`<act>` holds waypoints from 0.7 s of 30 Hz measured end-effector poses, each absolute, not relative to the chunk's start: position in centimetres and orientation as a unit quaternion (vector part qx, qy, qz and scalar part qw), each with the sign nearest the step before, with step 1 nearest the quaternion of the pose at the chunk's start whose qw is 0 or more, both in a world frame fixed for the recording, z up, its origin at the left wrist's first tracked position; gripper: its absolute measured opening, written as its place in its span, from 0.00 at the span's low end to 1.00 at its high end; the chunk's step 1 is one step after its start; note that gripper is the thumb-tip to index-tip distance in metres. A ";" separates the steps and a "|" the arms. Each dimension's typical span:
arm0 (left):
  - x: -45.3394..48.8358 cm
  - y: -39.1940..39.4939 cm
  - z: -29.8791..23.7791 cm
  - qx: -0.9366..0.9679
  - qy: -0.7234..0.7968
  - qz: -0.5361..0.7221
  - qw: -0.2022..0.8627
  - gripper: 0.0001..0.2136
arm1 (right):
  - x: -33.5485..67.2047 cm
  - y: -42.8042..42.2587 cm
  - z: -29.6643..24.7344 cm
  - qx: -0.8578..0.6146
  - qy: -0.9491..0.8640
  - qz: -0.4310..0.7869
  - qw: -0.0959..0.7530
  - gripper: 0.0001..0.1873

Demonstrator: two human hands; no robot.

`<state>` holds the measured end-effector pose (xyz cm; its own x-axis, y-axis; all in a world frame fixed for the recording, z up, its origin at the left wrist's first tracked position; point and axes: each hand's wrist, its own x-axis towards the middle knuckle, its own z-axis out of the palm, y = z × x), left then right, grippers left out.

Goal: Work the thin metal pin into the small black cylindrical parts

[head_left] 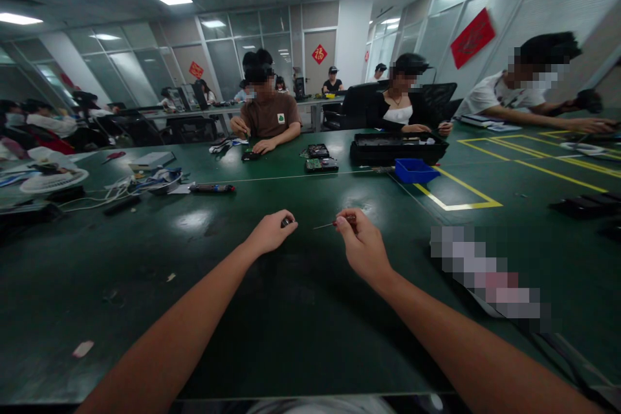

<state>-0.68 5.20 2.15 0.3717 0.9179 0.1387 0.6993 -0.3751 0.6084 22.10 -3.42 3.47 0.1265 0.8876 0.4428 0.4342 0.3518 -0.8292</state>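
Above the green table [291, 336], both my arms reach forward. My left hand [272, 231] is closed around a small dark, shiny piece [287, 222], mostly hidden by the fingers, so its kind does not show. A slim screwdriver [324, 226] is pinched in my right hand [363, 240]. Its thin metal shaft points left toward my left hand, and its reddish handle is partly covered by my fingers. A small gap separates the screwdriver tip from the piece in my left hand.
Opened drive-like units with green circuit boards [321, 165] lie ahead, beside a black tray [398, 150] and a blue bin [414, 171]. A dark tool [212, 188] and tangled cables [116, 191] are at left. Co-workers sit opposite. A pixelated object [485, 272] lies right.
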 end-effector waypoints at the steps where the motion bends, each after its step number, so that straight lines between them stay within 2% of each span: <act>1: -1.4 5.4 2.3 0.771 0.518 0.261 0.264 0.14 | 22.1 -3.4 3.5 -0.529 -0.627 0.214 0.531 0.10; 5: -4.6 5.7 3.3 0.630 0.554 0.374 0.395 0.14 | 22.1 -3.3 3.1 -0.526 -0.630 0.215 0.529 0.10; 9: -8.7 5.2 3.9 0.508 0.546 0.480 0.462 0.12 | 22.2 -3.1 2.8 -0.526 -0.628 0.215 0.531 0.11; 15: -15.4 2.7 5.2 0.390 0.586 0.559 0.439 0.06 | 22.2 -3.0 2.7 -0.529 -0.631 0.218 0.524 0.11; 21: -20.9 -1.6 7.3 0.261 0.625 0.636 0.369 0.08 | 22.1 -2.9 2.7 -0.532 -0.633 0.221 0.517 0.11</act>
<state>-20.89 -1.55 7.28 -0.5906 0.7965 -0.1295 -0.1424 0.0552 0.9883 22.13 -2.95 2.71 0.0998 0.9019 0.4202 0.4449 0.3373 -0.8296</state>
